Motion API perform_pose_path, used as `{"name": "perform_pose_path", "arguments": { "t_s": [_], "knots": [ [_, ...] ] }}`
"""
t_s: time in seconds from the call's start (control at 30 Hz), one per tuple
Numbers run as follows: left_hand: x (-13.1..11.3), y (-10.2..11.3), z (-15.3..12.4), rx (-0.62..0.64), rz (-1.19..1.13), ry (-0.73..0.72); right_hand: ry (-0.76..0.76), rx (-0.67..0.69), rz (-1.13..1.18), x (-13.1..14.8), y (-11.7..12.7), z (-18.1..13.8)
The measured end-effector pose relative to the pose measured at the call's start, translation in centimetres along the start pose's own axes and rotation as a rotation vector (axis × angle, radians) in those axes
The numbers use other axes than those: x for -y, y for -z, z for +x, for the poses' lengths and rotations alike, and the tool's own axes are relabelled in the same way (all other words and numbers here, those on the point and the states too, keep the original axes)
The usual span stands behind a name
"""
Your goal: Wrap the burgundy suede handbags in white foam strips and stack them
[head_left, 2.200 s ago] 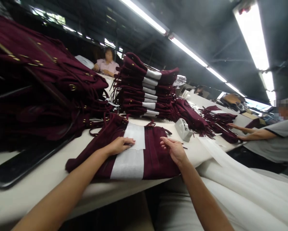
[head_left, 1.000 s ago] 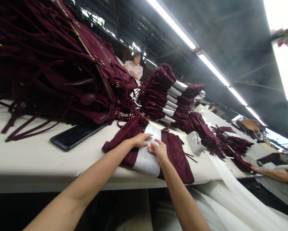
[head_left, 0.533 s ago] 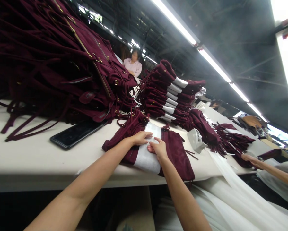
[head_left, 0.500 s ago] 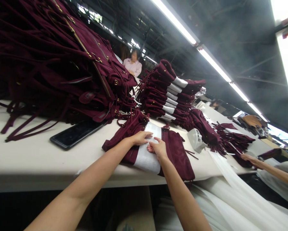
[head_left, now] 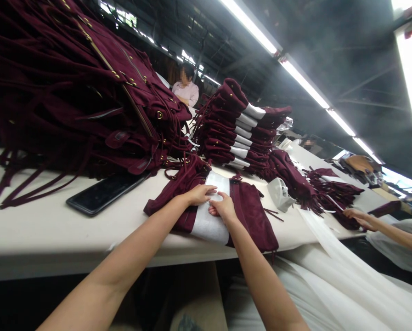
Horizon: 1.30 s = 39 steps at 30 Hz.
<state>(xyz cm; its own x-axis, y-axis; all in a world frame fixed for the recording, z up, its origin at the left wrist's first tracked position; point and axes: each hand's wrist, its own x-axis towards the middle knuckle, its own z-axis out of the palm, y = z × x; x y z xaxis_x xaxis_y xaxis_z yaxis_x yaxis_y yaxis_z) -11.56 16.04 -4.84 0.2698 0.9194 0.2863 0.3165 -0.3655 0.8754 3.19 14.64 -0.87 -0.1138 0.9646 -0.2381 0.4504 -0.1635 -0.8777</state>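
A folded maroon bag (head_left: 252, 209) with tassels and straps lies at the table's front edge, and a white paper band (head_left: 211, 225) runs round its middle. My left hand (head_left: 201, 195) rests on the band from the left, fingers stretched out and close together. Right beside it, my right hand (head_left: 224, 209) touches the band with its fingers curled in and the thumb and forefinger at the front. Whether anything small sits between those fingertips is hidden.
A big heap of maroon bags (head_left: 88, 82) fills the left, a black phone (head_left: 104, 195) at its foot. Behind stands a stack of banded bags (head_left: 242, 128). A white tape dispenser (head_left: 280, 195) is to the right. A co-worker's hand (head_left: 360, 218) handles another bag at far right.
The view has shifted slightly. My right hand's fingers have drawn in a little, while my left hand stays on the band. The bag lies as before.
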Motion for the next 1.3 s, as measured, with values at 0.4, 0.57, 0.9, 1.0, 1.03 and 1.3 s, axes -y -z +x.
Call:
{"name": "perform_pose_path", "arguments": {
  "t_s": [0.4, 0.57, 0.9, 1.0, 1.03, 1.3],
  "knots": [
    [0.2, -0.1, 0.0, 0.022, -0.072, 0.001, 0.031, 0.181, -0.283, 0.9, 1.2, -0.2],
    [0.4, -0.1, 0.0, 0.023, -0.091, -0.001, 0.117, 0.21, -0.435, 0.5, 2.1, -0.7],
    [-0.1, -0.1, -0.2, 0.005, -0.094, 0.02, 0.349, 0.108, -0.504, -0.6, 3.8, -2.7],
    [-0.2, 0.1, -0.2, 0.002, -0.098, 0.027, 0.548, -0.01, -0.438, -0.9, 4.7, -3.6],
    [-0.2, 0.1, -0.1, 0.001, -0.103, 0.028, 0.621, -0.026, -0.435, -1.0, 4.9, -3.7],
    [0.4, -0.1, 0.1, 0.006, -0.193, 0.045, 0.728, 0.304, -0.797, -1.4, 3.9, -3.3]
  ]
}}
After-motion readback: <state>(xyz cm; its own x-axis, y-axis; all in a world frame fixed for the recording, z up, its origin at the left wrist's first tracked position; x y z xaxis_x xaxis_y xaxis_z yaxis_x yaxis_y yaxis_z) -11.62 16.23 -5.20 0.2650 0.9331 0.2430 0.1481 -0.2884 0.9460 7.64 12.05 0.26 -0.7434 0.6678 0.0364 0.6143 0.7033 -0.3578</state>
